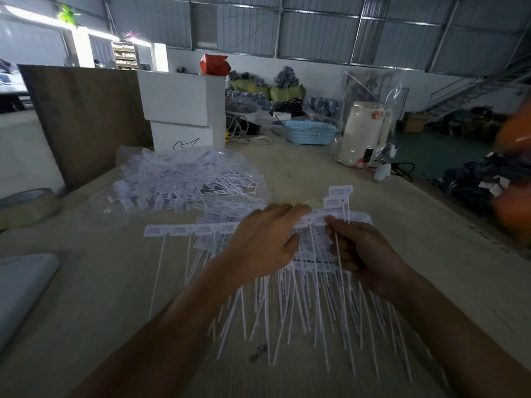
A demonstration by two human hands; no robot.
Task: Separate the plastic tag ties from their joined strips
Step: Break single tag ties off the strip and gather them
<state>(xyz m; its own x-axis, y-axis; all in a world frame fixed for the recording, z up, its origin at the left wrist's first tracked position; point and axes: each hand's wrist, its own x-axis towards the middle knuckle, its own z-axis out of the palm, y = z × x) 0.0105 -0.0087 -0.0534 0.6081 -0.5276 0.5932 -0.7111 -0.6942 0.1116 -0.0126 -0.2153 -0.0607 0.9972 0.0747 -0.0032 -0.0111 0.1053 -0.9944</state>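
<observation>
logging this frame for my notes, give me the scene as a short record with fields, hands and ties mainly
left hand: rests flat on the strip, fingers straight
right hand: pinches one tie at its stem
loose ties: spread under both hands, stems toward the person
bag: clear, full of ties, far left of the hands
table: pale wood
behind: white boxes, blue basket, kettle

White tag ties (304, 282) (tails toward viewer) heaped on table (301, 173).
</observation>
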